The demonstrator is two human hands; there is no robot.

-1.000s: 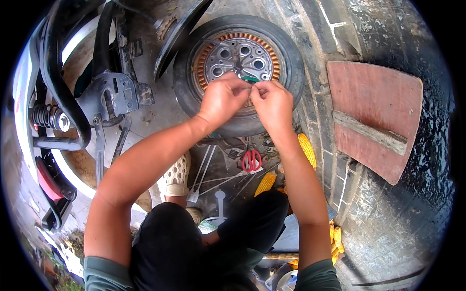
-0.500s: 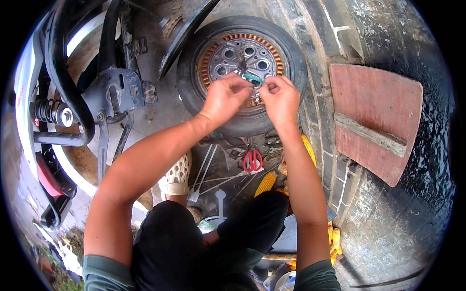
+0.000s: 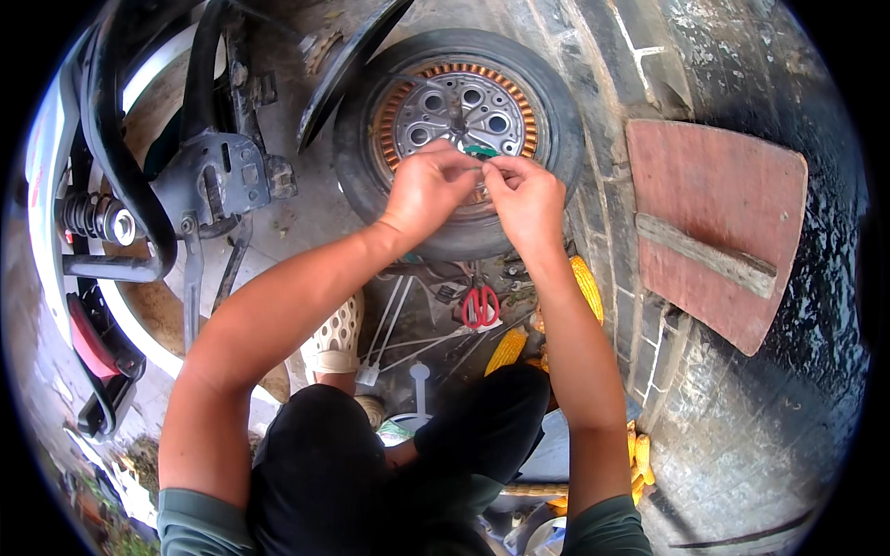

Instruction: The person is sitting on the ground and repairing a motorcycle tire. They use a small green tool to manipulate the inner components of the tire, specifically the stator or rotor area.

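A hub-motor wheel [image 3: 556,111] lies flat before me, its black tyre around a grey metal core [image 3: 428,116] with a ring of copper windings [image 3: 528,120]. Over the near part of that core, my left hand [image 3: 428,190] and my right hand [image 3: 530,199] meet fingertip to fingertip, both closed in a pinch. Whatever the fingers grip is too small to make out. Just beyond the fingertips shows a curved green piece [image 3: 480,150], partly covered by the hands. An axle [image 3: 455,116] stands up from the core's middle.
Red-handled scissors [image 3: 480,308] and loose tools lie nearer than the wheel. Corn cobs [image 3: 508,350] are by my right knee. A scooter frame [image 3: 222,176] fills the left, with a dark curved panel [image 3: 352,69] beside the tyre. A wooden board [image 3: 718,222] lies on the right.
My right hand has moved slightly left, closing the gap so its fingertips now meet those of my left hand. The left hand has barely moved.
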